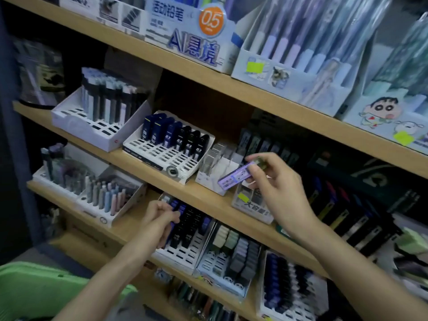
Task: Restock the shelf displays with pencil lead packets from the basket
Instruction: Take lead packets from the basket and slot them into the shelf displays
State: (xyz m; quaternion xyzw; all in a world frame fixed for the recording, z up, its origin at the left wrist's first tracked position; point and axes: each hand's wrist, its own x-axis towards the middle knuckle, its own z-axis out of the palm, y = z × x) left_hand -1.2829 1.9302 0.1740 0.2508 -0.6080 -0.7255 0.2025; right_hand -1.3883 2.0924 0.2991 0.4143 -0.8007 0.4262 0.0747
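The right hand (275,181) pinches a purple lead packet (234,176) by its upper end, slanting down-left toward the clear tray (215,166) just beside. The left hand (159,215) grips packets (173,224) lower down.

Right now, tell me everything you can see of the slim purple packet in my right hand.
The slim purple pencil lead packet is a long, flat, plastic-looking case with a paler label, its print too blurred to read, and a darker olive-tinted cap at its upper end. It is tilted, lower end leftward. The right hand pinches the capped end. It hangs before the clear plastic display tray, apparently touching nothing else.
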